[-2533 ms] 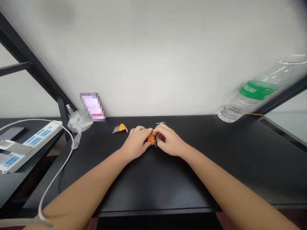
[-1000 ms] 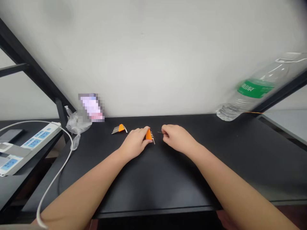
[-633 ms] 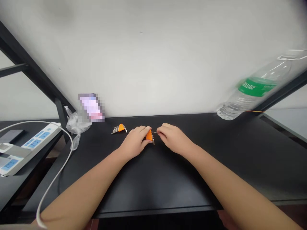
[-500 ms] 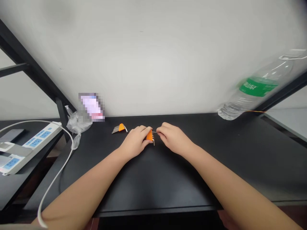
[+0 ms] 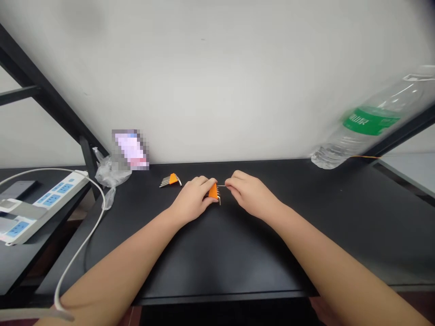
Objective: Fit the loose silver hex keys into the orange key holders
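My left hand (image 5: 193, 195) is closed around an orange hex key holder (image 5: 213, 192), whose short bent key ends stick out on the right side. A thin metal hex key (image 5: 221, 185) runs from the holder's upper right to the fingertips of my right hand (image 5: 249, 192), which pinch it. Its far end is hidden in those fingers. Behind and left of my left hand, a second orange hex key holder (image 5: 173, 178) lies on the black table with several silver keys in it.
A clear plastic bag (image 5: 110, 174) and a blurred-out phone-like screen (image 5: 131, 148) are at the back left. The white power strip (image 5: 50, 199) and a white cable (image 5: 98, 217) lie at left. A large plastic bottle (image 5: 370, 121) leans at the back right.
My right hand has moved slightly to the right, away from the holder, and more of the thin key shows between the hands. My left hand stays on the holder.
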### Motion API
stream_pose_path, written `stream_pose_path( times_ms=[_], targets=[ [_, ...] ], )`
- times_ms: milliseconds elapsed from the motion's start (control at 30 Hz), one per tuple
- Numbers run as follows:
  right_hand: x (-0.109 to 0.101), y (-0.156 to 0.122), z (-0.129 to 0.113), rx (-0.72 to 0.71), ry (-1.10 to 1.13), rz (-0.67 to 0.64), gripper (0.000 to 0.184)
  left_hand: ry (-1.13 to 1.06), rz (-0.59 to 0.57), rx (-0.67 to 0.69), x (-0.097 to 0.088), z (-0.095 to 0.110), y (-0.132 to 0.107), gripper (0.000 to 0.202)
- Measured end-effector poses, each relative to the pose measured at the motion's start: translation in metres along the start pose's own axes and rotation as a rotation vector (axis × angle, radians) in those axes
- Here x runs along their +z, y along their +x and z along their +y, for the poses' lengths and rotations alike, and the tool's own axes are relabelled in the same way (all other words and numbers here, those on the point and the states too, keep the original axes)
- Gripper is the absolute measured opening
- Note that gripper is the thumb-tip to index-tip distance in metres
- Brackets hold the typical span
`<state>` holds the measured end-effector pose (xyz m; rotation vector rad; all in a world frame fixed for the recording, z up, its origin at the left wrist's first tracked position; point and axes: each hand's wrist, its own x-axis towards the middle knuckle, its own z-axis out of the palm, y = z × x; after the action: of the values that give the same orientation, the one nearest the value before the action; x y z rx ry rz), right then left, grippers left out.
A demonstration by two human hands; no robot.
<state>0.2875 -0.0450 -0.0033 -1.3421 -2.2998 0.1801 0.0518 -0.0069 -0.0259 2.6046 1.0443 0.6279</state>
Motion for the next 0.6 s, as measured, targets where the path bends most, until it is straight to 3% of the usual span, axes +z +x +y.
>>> stream_pose_path(
  times_ms=[333,600],
  targets=[
    [-0.0011,0.0014,-0.0058,-0.068,0.116,0.011,0.023,-0.02,0.002,0.042,-0.0049,0.0027,0.0008,0.033],
    [-0.0057,0.005,-0.0095,0.051,0.566,0.048,0.018,-0.077,0.053,0.151,-0.0069,0.007,0.0006,0.025]
  ],
)
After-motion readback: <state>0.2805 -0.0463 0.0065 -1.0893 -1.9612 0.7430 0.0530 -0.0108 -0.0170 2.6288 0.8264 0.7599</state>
